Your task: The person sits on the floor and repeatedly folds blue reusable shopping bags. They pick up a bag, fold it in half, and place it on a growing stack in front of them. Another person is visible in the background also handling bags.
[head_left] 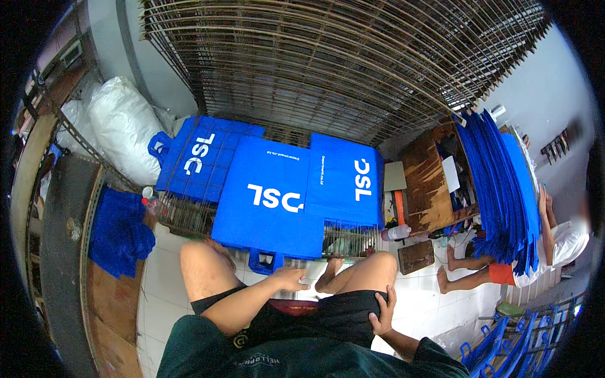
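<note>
Three flat blue bags with white print lie before me. The middle bag (265,217) is nearest and overlaps the bag on the right (343,173); the left bag (208,160) is farther back. The middle bag's cut-out handle (265,262) points toward me. Just on my side of that handle, my left hand (291,279) hovers over my lap, its fingers loosely stretched and nothing visible in them. My right hand (382,312) rests on my right thigh, fingers and thumb apart, holding nothing.
A tilted wire rack (340,63) hangs overhead. White sacks (123,126) and a blue fabric pile (121,233) stand left. At right, a person (554,246) stands behind hanging blue sheets (495,183). A wooden block (416,256) lies on the tiled floor, near a bottle (396,233).
</note>
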A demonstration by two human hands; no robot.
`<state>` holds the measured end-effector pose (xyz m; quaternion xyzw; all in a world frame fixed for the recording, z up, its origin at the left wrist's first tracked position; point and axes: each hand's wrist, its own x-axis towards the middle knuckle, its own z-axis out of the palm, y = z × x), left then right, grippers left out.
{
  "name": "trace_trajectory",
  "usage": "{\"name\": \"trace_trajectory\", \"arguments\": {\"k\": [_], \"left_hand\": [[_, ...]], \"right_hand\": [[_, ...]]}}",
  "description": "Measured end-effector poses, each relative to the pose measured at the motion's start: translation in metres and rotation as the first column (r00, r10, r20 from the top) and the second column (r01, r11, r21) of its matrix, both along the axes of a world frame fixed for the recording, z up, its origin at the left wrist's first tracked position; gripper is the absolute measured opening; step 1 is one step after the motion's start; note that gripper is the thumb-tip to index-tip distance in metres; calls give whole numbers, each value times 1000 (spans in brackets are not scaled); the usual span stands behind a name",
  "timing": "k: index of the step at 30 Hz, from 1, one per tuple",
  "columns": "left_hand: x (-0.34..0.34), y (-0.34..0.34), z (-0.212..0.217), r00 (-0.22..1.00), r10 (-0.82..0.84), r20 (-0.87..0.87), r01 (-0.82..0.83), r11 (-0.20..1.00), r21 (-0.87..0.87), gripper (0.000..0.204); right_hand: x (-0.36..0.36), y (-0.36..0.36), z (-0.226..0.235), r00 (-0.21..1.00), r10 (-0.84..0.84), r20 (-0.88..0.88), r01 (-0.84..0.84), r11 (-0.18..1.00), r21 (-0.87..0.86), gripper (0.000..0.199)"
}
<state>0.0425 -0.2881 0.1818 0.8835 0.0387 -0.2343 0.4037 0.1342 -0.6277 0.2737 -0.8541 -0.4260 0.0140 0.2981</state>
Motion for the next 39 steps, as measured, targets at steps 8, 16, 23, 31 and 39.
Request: {"name": "trace_trajectory", "arguments": {"k": [8, 16, 23, 31, 39], "left_hand": [[6, 2, -17, 998, -55, -30, 54, 998, -15, 54], [-3, 5, -37, 995, 20, -98, -25, 998, -52, 59], [-26, -10, -40, 986, 128, -106, -127, 992, 12, 54], [-36, -26, -38, 967, 210, -145, -173, 957, 233, 45], [-57, -18, -56, 966, 238, -106, -200, 938, 283, 42]], "right_hand": [[2, -1, 5, 1000, -6, 5, 6, 1000, 11, 57], [6, 4, 23, 994, -106, 11, 106, 994, 14, 57], [96, 24, 111, 945, -250, 211, 158, 914, 375, 34], [297, -35, 333, 833, -552, -38, 305, 400, 864, 68], [424, -130, 379, 802, -112, -587, 527, -329, 783, 95]]}}
